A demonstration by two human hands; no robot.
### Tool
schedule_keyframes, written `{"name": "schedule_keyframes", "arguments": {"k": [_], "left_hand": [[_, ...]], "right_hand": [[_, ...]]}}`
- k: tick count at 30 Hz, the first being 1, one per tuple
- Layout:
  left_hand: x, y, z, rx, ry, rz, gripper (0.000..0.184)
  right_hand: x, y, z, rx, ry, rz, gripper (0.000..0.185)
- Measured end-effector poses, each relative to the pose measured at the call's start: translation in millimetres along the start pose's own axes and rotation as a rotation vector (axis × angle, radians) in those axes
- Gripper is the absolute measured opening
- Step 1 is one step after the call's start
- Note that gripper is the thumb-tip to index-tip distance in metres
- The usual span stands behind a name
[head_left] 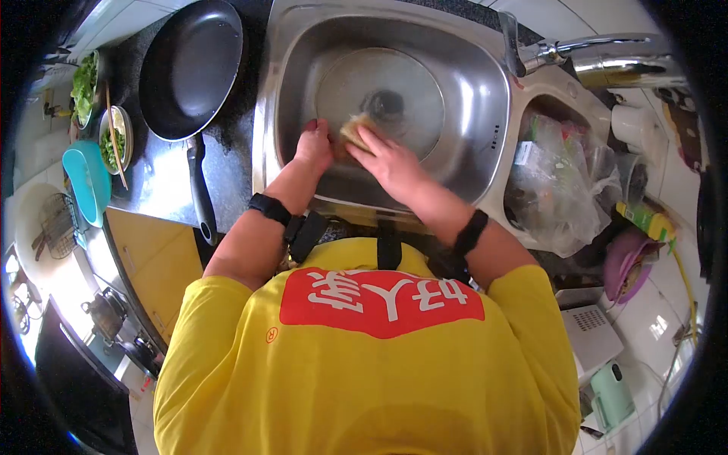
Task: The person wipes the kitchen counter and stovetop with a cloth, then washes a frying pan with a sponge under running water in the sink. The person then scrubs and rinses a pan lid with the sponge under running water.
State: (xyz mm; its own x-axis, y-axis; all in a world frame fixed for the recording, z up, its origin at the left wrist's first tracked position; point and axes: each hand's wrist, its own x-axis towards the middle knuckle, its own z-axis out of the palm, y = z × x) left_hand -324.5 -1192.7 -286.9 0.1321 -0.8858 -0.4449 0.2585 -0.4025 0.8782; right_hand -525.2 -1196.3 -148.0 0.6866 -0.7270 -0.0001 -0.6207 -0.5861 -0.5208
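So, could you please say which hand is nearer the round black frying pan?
Left: the left hand is in the steel sink, right of the pan; the right hand, on a tan sponge-like pad, is farther right.

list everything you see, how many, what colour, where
sink basin: one, silver, centre
glass lid: one, clear, in basin
sponge: one, tan, under right hand
faucet: one, chrome, upper right
frying pan: one, black, left counter
leafy greens: one pile, green, upper left
chopped greens: one pile, green, beside teal tub
teal tub: one, teal, left
plastic bags: count unclear, clear, right compartment
packet: one, yellow-green, right
basket: one, purple, right
cabinets: count unclear, yellow, lower left
wristbands: two, black, on wrists
t-shirt: one, yellow and red, bottom
hands: two, left near lid, right on sponge
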Motion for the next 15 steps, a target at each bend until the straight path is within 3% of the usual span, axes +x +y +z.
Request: {"name": "schedule_keyframes", "arguments": {"k": [2, 4, 6, 7, 8, 9, 11, 15], "left_hand": [[6, -13, -7, 0.1, -0.092, 0.252, 0.017], [2, 4, 0, 0.124, -0.131, 0.363, 0.018], [-17, 63, 28, -0.235, 0.208, -0.444, 0.009], [-17, 66, 31, -0.244, 0.211, -0.444, 0.009], [-18, 69, 33, -0.221, 0.203, -0.417, 0.014], [-19, 70, 34, -0.196, 0.198, -0.39, 0.02], [-20, 70, 39, -0.175, 0.198, -0.4, 0.02], [-18, 63, 36, -0.07, 0.182, -0.352, 0.02]], "right_hand": [[2, 12, 12, 0.081, 0.04, -0.043, 0.041], [-6, 20, 11, 0.154, 0.074, -0.088, 0.04], [-27, 27, -3, 0.284, -0.026, 0.075, 0.032], [-38, 39, 2, 0.469, 0.053, 0.302, 0.027], [-48, 57, 2, 0.249, 0.115, 0.217, 0.032], [-55, 77, 14, 0.223, 0.212, 0.341, 0.042], [-40, 101, 7, 0.207, 0.241, 0.721, 0.042], [-4, 125, 13, 0.151, 0.302, 0.751, 0.044]]}}
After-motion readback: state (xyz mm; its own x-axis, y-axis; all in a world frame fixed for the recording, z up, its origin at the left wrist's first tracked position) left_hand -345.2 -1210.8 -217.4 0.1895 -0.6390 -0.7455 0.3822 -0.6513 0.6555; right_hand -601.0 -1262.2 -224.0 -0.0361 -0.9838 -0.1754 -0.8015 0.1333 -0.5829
